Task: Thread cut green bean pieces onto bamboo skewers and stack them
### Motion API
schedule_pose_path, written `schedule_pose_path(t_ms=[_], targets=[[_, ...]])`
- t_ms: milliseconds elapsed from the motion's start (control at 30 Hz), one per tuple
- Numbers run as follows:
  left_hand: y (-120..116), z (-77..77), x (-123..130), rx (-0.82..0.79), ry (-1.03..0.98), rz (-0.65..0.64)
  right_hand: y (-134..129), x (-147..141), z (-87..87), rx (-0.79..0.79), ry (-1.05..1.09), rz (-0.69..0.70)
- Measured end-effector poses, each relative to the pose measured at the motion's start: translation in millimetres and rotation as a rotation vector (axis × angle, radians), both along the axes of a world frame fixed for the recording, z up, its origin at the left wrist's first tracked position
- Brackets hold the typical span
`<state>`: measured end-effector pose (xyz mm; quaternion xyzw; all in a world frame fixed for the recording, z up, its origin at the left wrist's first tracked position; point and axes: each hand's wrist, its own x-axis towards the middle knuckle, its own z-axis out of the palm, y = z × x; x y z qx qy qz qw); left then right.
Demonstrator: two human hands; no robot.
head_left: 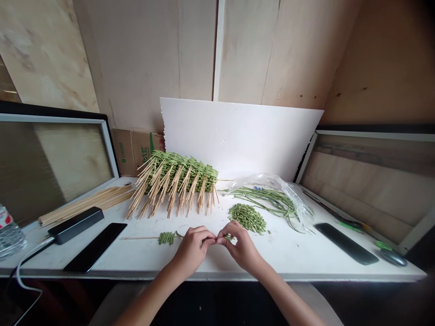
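Observation:
My left hand point(195, 248) and my right hand point(239, 244) meet fingertip to fingertip above the front of the white table. Both are closed in a pinch. A thin green stem point(179, 234) shows beside the left hand, and a bit of green point(229, 237) shows under the right fingers; what lies between the fingertips is mostly hidden. Left of my hands, a wooden skewer point(139, 238) carries a row of short green stem pieces point(166, 238). Just beyond the right hand is a heap of cut green pieces point(247, 217).
A stack of loaded skewers point(183, 174) stands at the back. Bare skewers point(91, 201), a black box point(76, 224), a phone point(95, 246) and a bottle point(10, 233) are left. Long green stems point(265, 199) with a plastic bag point(295, 194), a dark slab point(345, 243) and a mouse point(393, 257) lie right.

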<state>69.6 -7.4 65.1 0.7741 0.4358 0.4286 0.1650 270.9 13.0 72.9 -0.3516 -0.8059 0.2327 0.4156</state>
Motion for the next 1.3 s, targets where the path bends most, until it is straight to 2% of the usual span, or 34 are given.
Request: schedule_pose_path(t_ms=[100, 267, 333, 433, 500, 667, 800, 900, 1000, 1100, 1200, 1300], targets=[[-3, 2.1, 2, -0.008, -0.057, -0.044, 1, 0, -3.8, -0.070, 0.071, 0.036], [-2, 7.9, 0, -0.099, -0.218, -0.150, 8, 3, -3.7, -0.221, 0.250, 0.222], [0, 9.6, -4, -0.128, -0.250, -0.147, 13, 6, -2.6, -0.204, 0.228, 0.148], [4, 9.3, -8, -0.138, -0.248, -0.100, 20, 14, -5.3, -0.096, 0.060, -0.092], [6, 7.2, -10, -0.140, -0.231, -0.072, 24, 18, -11.1, -0.046, -0.062, -0.200], [7, 1.0, -9, -0.139, -0.188, -0.067, 30, 21, -27.6, -0.011, -0.202, -0.248], [7, 0.8, -9, -0.150, -0.162, -0.077, 32, 21, -23.8, 0.015, -0.136, -0.296], [6, 1.4, -11, -0.173, -0.140, -0.088, 28, 26, -9.8, -0.012, -0.123, -0.223], [6, 0.2, -11, -0.170, -0.136, -0.089, 21, 35, 2.8, -0.098, -0.258, -0.016], [6, -1.7, -11, -0.162, -0.139, -0.082, 15, 44, 6.1, -0.224, -0.369, 0.158], [7, -2.5, -11, -0.160, -0.134, -0.085, 14, 47, 4.0, -0.258, -0.381, 0.175], [7, -2.2, -11, -0.169, -0.130, -0.090, 17, 44, 3.0, -0.147, -0.376, 0.083]])
